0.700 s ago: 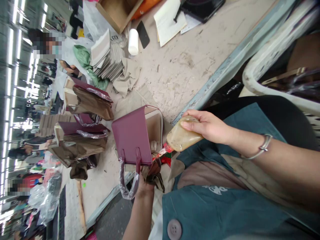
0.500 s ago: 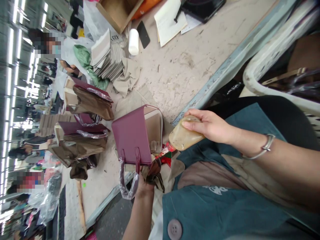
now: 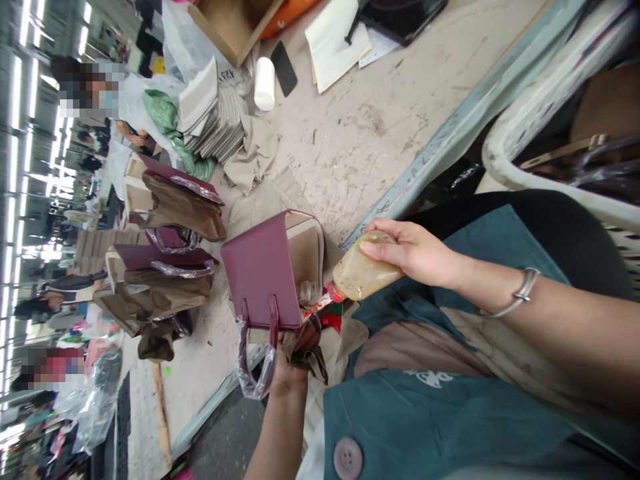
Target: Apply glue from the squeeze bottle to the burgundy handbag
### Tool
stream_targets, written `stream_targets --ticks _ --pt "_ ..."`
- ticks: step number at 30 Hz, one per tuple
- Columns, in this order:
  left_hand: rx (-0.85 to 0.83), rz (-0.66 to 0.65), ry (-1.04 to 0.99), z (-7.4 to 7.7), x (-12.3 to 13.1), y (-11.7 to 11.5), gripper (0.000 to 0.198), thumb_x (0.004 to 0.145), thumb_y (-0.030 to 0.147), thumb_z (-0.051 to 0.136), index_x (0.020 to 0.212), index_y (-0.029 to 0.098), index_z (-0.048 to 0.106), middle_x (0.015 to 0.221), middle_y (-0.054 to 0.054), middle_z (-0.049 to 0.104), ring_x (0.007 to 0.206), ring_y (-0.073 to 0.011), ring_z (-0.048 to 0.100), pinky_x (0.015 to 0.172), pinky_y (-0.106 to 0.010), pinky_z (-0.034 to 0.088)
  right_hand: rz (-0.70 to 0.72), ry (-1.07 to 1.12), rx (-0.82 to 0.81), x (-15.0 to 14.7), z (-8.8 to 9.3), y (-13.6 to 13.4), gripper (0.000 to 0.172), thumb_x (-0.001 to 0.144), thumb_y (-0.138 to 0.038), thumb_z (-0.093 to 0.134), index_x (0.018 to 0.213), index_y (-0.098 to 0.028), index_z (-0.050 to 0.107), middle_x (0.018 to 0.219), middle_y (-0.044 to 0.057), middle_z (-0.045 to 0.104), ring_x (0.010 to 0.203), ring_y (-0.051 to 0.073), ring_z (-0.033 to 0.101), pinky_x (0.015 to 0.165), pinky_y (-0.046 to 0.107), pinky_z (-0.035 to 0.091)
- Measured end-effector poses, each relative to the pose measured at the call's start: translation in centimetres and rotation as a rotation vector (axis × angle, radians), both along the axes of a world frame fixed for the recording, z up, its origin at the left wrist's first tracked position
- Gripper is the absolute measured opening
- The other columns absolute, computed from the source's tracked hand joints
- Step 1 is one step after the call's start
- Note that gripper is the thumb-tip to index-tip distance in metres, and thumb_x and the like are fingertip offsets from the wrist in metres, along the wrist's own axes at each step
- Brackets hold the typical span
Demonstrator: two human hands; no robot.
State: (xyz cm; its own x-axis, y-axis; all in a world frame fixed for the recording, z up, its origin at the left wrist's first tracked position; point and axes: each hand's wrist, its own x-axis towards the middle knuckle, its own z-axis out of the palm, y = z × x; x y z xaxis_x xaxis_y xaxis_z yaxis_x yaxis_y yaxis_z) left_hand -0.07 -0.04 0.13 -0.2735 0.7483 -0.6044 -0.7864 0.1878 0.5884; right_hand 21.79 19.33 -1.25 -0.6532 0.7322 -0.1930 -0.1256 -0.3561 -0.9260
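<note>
Glue bottle, clasped in the right hand, lies with its long axis aimed nozzle-first toward the maroon handbag just beside it at the table edge, which the left hand grips from below.
</note>
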Motion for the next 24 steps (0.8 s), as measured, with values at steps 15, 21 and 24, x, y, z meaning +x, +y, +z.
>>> stream_targets --ticks 15,21,24 --pt "-0.017 0.012 0.017 -0.01 -0.02 0.20 0.028 0.057 0.015 0.071 0.047 0.018 0.045 0.040 0.007 0.034 0.036 -0.0035 0.024 0.036 -0.016 0.029 -0.003 0.035 -0.112 -0.14 -0.24 0.24 0.039 0.068 -0.053 0.070 0.079 -0.018 0.054 0.067 -0.002 0.054 0.060 0.012 0.049 0.055 0.025 0.037" --pt "-0.022 0.020 0.024 -0.07 0.12 0.08 0.038 0.059 0.018 0.074 0.048 0.018 0.038 0.041 0.008 0.030 0.037 -0.0035 0.027 0.039 -0.016 0.031 0.018 0.037 -0.122 -0.65 -0.31 -0.06 0.038 0.069 -0.051 0.070 0.078 -0.018 0.053 0.066 -0.003 0.052 0.059 0.011 0.048 0.055 0.024 0.037" --pt "-0.025 0.027 0.026 0.00 0.11 -0.02 0.035 0.062 0.017 0.071 0.049 0.019 0.038 0.042 0.007 0.033 0.038 -0.0043 0.028 0.039 -0.017 0.032 0.050 0.041 -0.135 -0.82 -0.29 -0.23 0.039 0.068 -0.052 0.069 0.078 -0.018 0.053 0.066 -0.003 0.051 0.058 0.011 0.047 0.054 0.024 0.036"
